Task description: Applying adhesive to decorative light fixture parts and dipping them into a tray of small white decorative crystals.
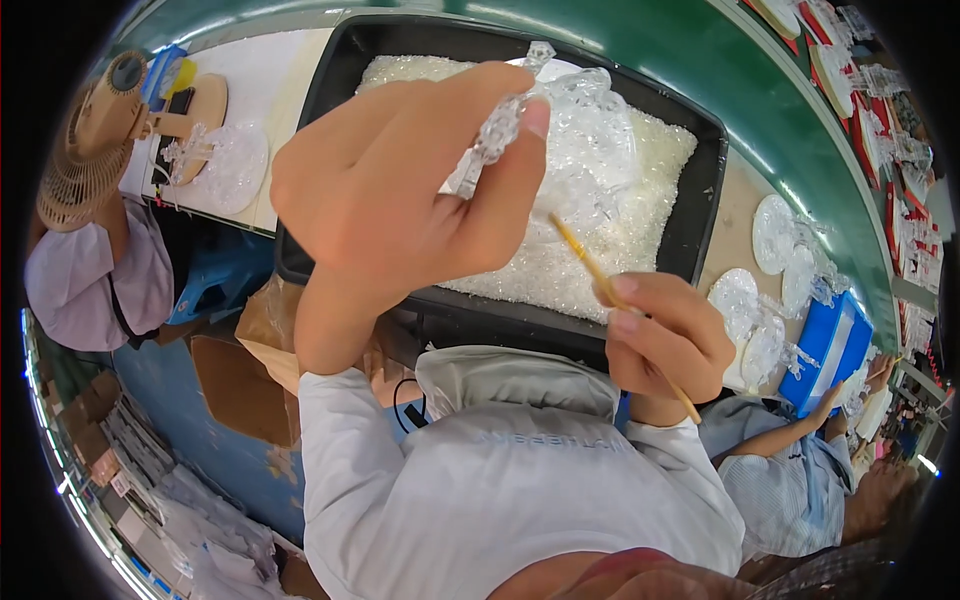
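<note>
My left hand (400,180) is closed over the black tray (712,190), gripping a clear faceted stem (498,130) between thumb and fingers. Beyond it a clear, bumpy ornament (590,130) with a round base rests on the glittering clear granules (665,160) that fill the tray. Whether the stem joins this ornament cannot be made out. At the tray's near right side, my right hand (668,338) pinches a slim yellow paintbrush (585,258). The brush tip points up and left, close to the granules and ornament below my left fingers.
A tan fan (100,130) stands at far left near a clear ornament (232,165). Several clear ornaments (775,235) and a blue box (828,350) sit on the right. Another person (790,480) works there; one more sits at left. Cardboard boxes (240,385) stand below.
</note>
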### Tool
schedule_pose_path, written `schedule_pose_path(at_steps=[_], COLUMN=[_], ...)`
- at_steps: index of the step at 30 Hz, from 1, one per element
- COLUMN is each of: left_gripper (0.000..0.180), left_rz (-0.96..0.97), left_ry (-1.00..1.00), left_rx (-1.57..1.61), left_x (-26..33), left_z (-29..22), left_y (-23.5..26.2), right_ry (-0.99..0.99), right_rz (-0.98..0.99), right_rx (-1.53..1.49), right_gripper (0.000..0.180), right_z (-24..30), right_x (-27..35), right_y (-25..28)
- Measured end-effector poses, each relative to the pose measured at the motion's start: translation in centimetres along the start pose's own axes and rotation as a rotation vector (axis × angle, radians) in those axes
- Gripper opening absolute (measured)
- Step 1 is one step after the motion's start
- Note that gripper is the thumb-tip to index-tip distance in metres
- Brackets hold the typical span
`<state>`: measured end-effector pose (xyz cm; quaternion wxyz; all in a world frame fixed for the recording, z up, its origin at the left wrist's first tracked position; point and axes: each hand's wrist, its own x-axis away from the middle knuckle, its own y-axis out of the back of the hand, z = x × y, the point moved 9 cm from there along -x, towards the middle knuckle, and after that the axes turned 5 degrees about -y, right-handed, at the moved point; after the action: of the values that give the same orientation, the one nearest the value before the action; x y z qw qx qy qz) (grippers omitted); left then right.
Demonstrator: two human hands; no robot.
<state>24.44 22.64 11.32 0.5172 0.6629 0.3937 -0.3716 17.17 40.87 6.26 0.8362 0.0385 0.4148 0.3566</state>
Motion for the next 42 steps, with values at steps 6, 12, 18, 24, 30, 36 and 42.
schedule_pose_path(at_steps=[6,12,18,24,30,36,42], left_gripper=[0.015,0.018,0.019,0.019,0.020,0.020,0.019], left_rz=[0.090,0.066,0.085,0.099,0.154,0.163,0.150], left_ry=[-0.050,-0.097,-0.084,-0.153,-0.205,-0.242,-0.257], left_rx=[0.015,0.034,0.025,0.095,0.125,0.136,0.159], left_x=[-0.1,0.1,0.0,0.1,-0.2,-0.1,0.1], left_z=[-1.1,-1.4,-1.8,-2.5,-3.6,-3.9,-3.8], left_y=[-0.1,-0.3,-0.3,-0.4,-0.6,-0.6,-0.5], right_ry=[-0.028,0.105,0.029,0.026,0.060,0.059,0.108], right_rz=[0.019,0.114,0.021,-0.009,-0.173,-0.184,-0.203], right_rx=[0.194,0.182,0.114,0.231,0.287,0.317,0.306], right_gripper=[0.026,0.035,0.033,0.031,0.036,0.033,0.030], right_z=[0.2,0.7,0.3,-0.2,-0.3,-0.2,-0.5], right_x=[-0.9,-0.6,-0.9,-1.8,-0.6,-0.7,-1.0], right_y=[-0.9,-1.5,-0.7,-0.2,1.0,1.0,1.0])
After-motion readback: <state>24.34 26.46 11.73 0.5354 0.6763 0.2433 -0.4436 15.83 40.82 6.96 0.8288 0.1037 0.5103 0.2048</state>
